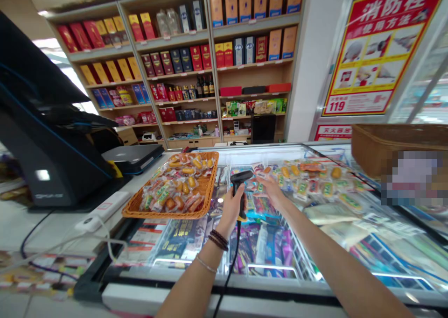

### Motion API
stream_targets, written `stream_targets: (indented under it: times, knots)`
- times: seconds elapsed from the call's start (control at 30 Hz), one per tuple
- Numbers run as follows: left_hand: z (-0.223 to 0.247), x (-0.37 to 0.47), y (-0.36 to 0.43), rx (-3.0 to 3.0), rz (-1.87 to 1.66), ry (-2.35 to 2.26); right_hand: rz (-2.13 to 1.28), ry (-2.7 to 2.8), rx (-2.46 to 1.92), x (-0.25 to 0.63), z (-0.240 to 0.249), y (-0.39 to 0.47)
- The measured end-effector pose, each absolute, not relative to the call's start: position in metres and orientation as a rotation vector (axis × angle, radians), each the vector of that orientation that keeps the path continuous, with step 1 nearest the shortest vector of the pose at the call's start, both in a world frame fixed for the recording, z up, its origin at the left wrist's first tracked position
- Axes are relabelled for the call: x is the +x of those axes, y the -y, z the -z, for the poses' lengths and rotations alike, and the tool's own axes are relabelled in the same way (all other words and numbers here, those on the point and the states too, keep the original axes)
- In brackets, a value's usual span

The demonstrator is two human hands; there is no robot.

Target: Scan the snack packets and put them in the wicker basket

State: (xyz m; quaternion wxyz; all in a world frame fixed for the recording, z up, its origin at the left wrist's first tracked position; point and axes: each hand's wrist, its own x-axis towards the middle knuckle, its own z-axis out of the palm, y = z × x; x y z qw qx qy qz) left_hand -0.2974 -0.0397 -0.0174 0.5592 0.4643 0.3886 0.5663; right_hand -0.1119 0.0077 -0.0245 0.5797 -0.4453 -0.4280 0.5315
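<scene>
My left hand (pixel 230 209) is wrapped around the handle of a black barcode scanner (pixel 241 178), whose cord hangs down toward me. The scanner's head points right, toward my right hand (pixel 273 192). Between the fingers of that hand is a small wrapped snack (pixel 259 175), held close to the scanner; its kind is too small to make out. Left of the scanner, an orange wicker basket (pixel 214 180) holds several individually wrapped snacks (pixel 175 194). More wrapped snacks (pixel 315 178) lie spread on the glass to the right of my right hand.
Beneath my hands is a glass-topped freezer (pixel 140 262) with bagged goods in wire baskets. A dark checkout terminal (pixel 45 168), a scale (pixel 135 157) and a white power strip (pixel 103 210) stand left. A brown basket (pixel 371 145) sits right. Shelves (pixel 175 70) of boxes stand behind.
</scene>
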Motion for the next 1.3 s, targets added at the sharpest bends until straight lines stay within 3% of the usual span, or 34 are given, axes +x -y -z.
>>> stream_targets:
  times: [0.8,1.3]
  knots:
    - [0.009,-0.309,0.059,1.397,-1.255,-0.894,-1.112,1.059,-1.14,-0.124,0.02,-0.002]
    - [0.008,-0.306,0.046,1.25,-1.231,-0.859,-1.094,1.067,-1.126,-0.109,0.029,-0.016]
